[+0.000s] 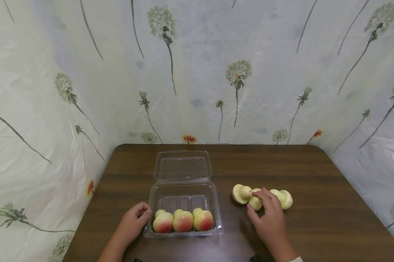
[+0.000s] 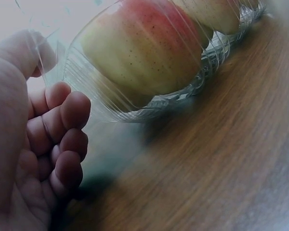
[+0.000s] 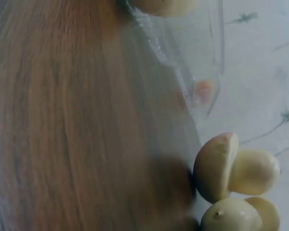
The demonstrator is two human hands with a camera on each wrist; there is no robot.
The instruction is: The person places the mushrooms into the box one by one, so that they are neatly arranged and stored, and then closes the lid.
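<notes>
A clear hinged plastic container point(image 1: 183, 189) lies with its lid point(image 1: 183, 165) folded back. Along its front stand three two-lobed, peach-like fruits point(image 1: 183, 221), yellow with a red blush. My left hand point(image 1: 134, 222) is at the container's left side, its thumb and curled fingers pinching the rim. Right of the box, three more pale yellow two-lobed fruits sit in a row: one at the left point(image 1: 239, 193), a middle one point(image 1: 255, 203) and one at the right point(image 1: 284, 198). Over the middle fruit, my right hand point(image 1: 270, 218) has its thumb and fingers spread apart, partly covering it.
The brown wooden table point(image 1: 302, 171) meets a wall covering point(image 1: 197, 76) with a dandelion print behind it and on both sides. Black objects point(image 1: 256, 258) show at the near edge of the head view, beside the wrists.
</notes>
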